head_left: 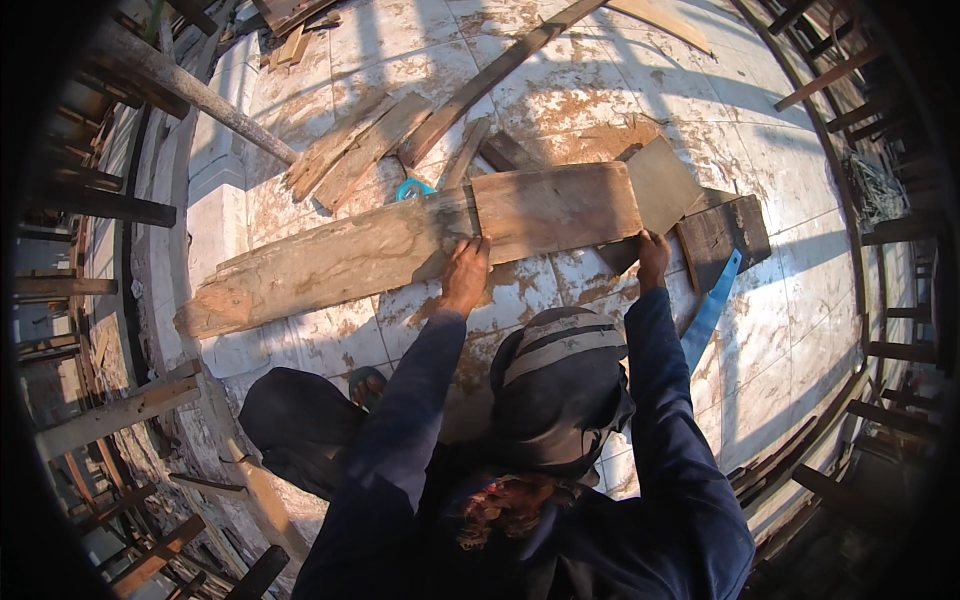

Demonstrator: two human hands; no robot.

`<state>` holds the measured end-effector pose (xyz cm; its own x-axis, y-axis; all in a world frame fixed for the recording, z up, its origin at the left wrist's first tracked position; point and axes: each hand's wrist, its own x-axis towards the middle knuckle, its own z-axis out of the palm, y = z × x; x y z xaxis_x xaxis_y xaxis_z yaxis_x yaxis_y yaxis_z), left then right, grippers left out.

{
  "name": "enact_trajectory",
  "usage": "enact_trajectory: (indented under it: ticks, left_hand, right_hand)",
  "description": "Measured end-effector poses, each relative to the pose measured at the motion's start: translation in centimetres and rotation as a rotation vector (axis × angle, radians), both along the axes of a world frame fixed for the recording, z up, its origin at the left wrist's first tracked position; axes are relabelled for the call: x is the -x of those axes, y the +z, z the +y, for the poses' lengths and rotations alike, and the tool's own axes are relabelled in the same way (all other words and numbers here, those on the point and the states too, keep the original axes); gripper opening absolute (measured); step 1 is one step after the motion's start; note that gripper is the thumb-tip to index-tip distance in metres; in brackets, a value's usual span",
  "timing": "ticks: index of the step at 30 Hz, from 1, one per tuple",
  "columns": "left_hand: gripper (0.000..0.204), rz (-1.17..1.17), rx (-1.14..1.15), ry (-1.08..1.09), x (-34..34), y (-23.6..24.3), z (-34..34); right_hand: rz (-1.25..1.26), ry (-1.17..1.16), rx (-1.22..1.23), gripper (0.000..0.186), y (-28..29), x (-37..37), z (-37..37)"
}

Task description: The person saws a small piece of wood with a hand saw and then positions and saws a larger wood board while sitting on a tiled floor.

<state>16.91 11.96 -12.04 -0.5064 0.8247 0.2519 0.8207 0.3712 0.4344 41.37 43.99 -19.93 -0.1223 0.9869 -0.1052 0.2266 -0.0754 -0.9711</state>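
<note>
A short brown board lies crosswise before me, its left end over or against a long weathered plank that stretches to the left. My left hand is closed at the near edge where the two meet, fingertips on the short board's lower left corner. My right hand grips the same board's lower right corner between thumb and fingers. Right of that hand, a blue saw blade leans on a dark wood block; its handle is hidden. Behind the plank, a turquoise loop-shaped handle is partly covered.
Several loose boards and a long beam lie beyond on the dirt-strewn tiled floor. A flat grey-brown panel sits under the short board's right end. A round pole slants in from upper left. Slatted timbers line both sides.
</note>
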Motion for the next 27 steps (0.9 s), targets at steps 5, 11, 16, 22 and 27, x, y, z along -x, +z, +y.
enact_trajectory:
  ticks: [5, 11, 16, 22, 27]
  left_hand:
    - [0.050, -0.116, -0.049, -0.117, 1.3, -1.1, -0.9]
    - [0.053, -0.297, -0.071, -0.120, 3.6, -1.2, -2.2]
    - [0.048, -0.373, -0.152, -0.080, 2.3, -1.4, -2.1]
    - [0.040, -0.486, -0.065, -0.003, 0.5, -0.1, -0.1]
    - [0.040, -0.513, -0.146, 0.069, 3.0, -1.3, -0.1]
  right_hand:
    - [0.019, 0.065, 0.044, 0.027, 0.4, -1.2, 0.2]
    - [-0.186, -0.081, -0.255, 0.039, 4.2, -0.1, -9.6]
    - [-0.192, 0.115, 0.304, 0.036, 12.0, 1.7, -25.9]
    - [-0.206, 0.537, 0.578, 0.036, 17.2, -0.8, -38.4]
    - [-0.186, 0.588, 0.629, 0.037, 18.0, -1.9, -43.3]
